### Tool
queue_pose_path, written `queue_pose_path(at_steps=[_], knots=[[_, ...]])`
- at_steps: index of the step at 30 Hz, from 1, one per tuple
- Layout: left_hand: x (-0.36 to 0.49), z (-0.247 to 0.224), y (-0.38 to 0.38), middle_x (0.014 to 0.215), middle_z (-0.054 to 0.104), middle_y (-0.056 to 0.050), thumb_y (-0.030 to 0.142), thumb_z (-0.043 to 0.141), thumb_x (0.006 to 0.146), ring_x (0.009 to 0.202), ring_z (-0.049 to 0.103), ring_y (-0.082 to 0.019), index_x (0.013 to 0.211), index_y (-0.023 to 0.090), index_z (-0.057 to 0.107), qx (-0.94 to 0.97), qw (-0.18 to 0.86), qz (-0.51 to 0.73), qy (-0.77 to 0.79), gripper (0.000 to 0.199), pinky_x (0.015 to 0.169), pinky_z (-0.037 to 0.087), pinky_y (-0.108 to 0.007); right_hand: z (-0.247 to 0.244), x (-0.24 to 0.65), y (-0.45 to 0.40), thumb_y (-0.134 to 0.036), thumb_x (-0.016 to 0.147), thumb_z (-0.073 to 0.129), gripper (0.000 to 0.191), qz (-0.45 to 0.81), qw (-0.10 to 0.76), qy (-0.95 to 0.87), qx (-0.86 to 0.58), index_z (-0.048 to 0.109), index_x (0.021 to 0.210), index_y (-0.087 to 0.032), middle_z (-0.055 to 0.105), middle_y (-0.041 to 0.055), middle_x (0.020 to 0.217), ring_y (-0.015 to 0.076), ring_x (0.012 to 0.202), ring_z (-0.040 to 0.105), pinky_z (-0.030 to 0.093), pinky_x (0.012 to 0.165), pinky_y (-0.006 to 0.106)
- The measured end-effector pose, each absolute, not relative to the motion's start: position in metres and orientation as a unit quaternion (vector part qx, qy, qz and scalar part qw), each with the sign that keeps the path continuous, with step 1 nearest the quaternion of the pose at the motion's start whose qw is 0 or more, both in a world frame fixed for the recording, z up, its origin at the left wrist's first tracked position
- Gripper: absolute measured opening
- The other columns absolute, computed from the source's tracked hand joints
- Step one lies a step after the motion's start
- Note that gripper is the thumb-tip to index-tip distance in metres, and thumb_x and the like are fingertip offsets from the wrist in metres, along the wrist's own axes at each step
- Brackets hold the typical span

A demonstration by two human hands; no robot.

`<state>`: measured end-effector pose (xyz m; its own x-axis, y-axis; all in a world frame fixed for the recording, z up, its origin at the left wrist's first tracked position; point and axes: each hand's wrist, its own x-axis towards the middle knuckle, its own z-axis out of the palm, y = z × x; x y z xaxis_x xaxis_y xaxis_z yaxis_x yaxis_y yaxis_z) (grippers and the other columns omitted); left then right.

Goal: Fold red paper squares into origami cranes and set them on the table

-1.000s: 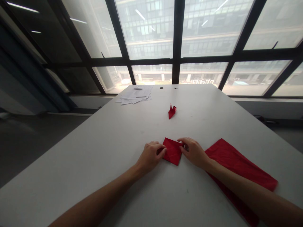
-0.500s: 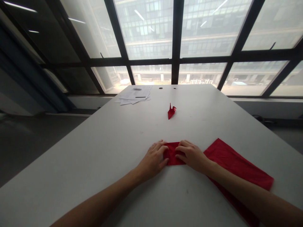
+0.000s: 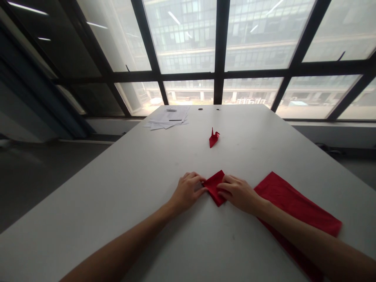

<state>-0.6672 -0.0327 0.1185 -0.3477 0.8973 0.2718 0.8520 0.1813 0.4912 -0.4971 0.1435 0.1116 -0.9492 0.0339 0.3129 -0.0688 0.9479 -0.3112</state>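
And round it goes: the folded red paper [image 3: 214, 187] has swung from lying square to the table edge half a second ago to standing on the diamond, one corner aimed left, one at the windows [image 3: 183, 39], one back toward the person. The left hand [image 3: 188, 192] has shifted with it, its fingers drawn off the face of the paper and now at that left corner. Thumb and forefinger are nearly together there, with hold of the very tip, the other fingers loosely bent behind. Over on the other side, the right hand [image 3: 238, 194] sits on the paper's right part, fingers curled, thumb and fingertips close together, covering the right corner; pinching or just pressing, I cannot tell. The paper is on the white table [image 3: 141, 180], right between the two hands.

Straight beyond it, well apart from the fingers, a red origami crane [image 3: 214, 140] stands with two thin points up. To the right, a larger red sheet [image 3: 295, 201] lies on the table, the right forearm crossing above it and hiding part. Far end, left: loose white papers [image 3: 166, 120] in an untidy overlap, a small pale object [image 3: 171, 110] on top, too blurred to name.
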Motion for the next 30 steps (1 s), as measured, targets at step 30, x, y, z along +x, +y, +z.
queue_pose_path(at_steps=[30], knots=[[-0.6607, 0.1211, -0.0286, 0.103, 0.062, -0.004, 0.029, 0.059, 0.094, 0.101, 0.054, -0.023, 0.085, 0.021, 0.063, 0.580, 0.014, 0.212, 0.787, 0.012, 0.088, 0.040, -0.039, 0.1136, -0.4986, 0.1354, -0.033, 0.083, 0.075, 0.019, 0.220, 0.158, -0.957, 0.100, 0.073, 0.099, -0.023, 0.064, 0.0048, 0.098, 0.0200, 0.094, 0.057, 0.047, 0.086, 0.033]])
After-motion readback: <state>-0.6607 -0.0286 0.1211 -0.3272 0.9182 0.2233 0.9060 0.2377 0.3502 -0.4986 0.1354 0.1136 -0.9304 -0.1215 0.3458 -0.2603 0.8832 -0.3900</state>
